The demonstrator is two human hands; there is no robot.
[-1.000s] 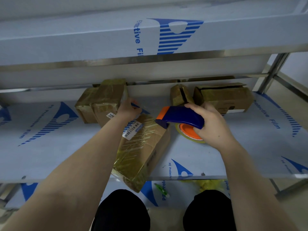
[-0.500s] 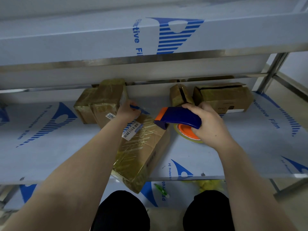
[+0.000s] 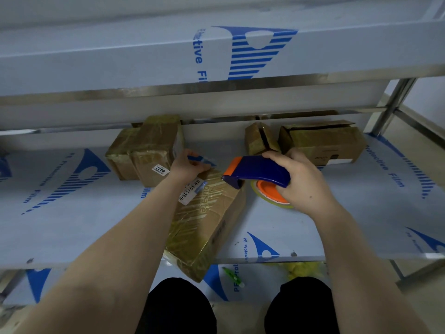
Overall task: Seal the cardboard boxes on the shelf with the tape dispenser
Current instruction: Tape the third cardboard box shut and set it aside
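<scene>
A long cardboard box (image 3: 207, 225) wrapped in yellowish tape lies on the middle shelf (image 3: 72, 225), its near end hanging over the front edge. My left hand (image 3: 186, 166) rests on its far end, fingers pressing down the tape there. My right hand (image 3: 301, 179) grips a blue and orange tape dispenser (image 3: 256, 171), its nose touching the box's far right corner. The orange tape roll (image 3: 271, 192) sits under my palm.
Two taped boxes (image 3: 147, 150) stand at the back left, one labelled 7202. A small box (image 3: 261, 138) and a larger box (image 3: 325, 141) with a loose flap sit at the back right. An upper shelf (image 3: 216, 51) overhangs. Yellow material (image 3: 301, 270) and a green object (image 3: 232, 277) lie below.
Both hands and the dispenser shifted slightly left and away along the box's far end. The box stayed in place.
</scene>
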